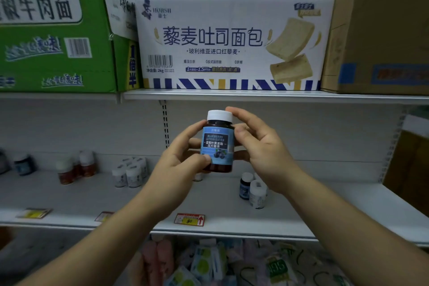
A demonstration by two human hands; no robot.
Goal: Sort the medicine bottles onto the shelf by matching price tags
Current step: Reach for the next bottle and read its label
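A dark bottle with a white cap and a blue blueberry label (218, 144) is held upright in front of the shelf, label facing me. My left hand (178, 162) grips its lower left side, thumb on the label. My right hand (257, 146) holds its right side, fingers curled behind it and up by the cap. On the grey shelf (69, 199) behind stand groups of bottles: amber ones (76, 167) at left, white ones (131, 173) in the middle, a dark and a white one (253, 189) at right. A red and yellow price tag (190, 219) sits on the shelf's front edge.
Two more price tags (34, 213) (104, 216) lie along the shelf edge to the left. Large cartons fill the upper shelf: green (51, 30), white bread box (232, 42), brown (380, 30). Packaged goods (220, 262) fill the level below.
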